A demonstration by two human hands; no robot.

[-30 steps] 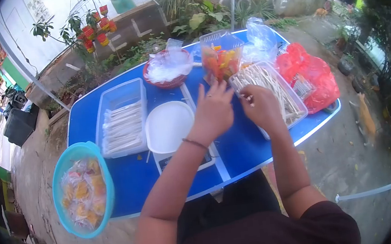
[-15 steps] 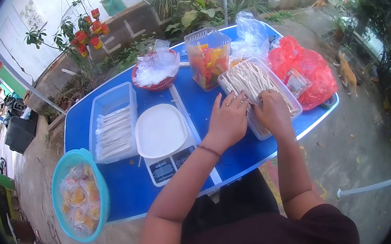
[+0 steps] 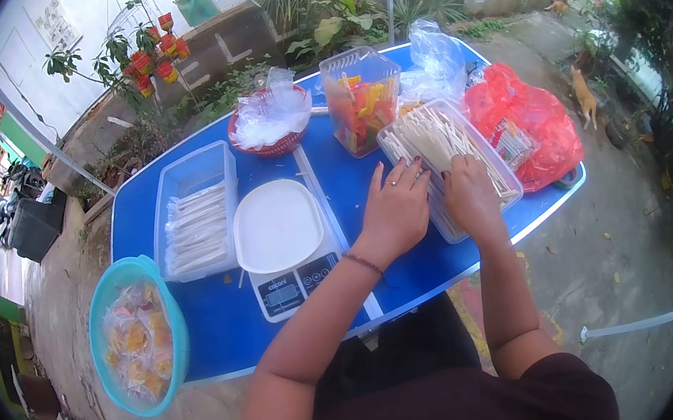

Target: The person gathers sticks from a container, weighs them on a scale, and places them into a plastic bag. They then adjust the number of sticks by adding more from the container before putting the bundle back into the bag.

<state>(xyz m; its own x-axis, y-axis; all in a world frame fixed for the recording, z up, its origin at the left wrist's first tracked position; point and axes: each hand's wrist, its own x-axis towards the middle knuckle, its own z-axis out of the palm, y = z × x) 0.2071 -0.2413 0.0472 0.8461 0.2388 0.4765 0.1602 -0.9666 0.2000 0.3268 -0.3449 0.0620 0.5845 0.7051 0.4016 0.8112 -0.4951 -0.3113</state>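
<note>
The left hand (image 3: 398, 209) rested at the box's (image 3: 450, 228) left edge, grip apart. The right hand (image 3: 472, 195) touched the box's sticks (image 3: 428, 136); its grip's closure couldn't be told.

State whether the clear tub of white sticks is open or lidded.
Open: no lid covers the tub; its sticks lie exposed, and the right hand reaches in among them.

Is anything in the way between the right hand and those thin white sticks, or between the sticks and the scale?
Nothing visible blocks the right hand: its fingers are already at the white sticks. Toward the scale, the clear tub's side wall and the left hand stand between.
</note>
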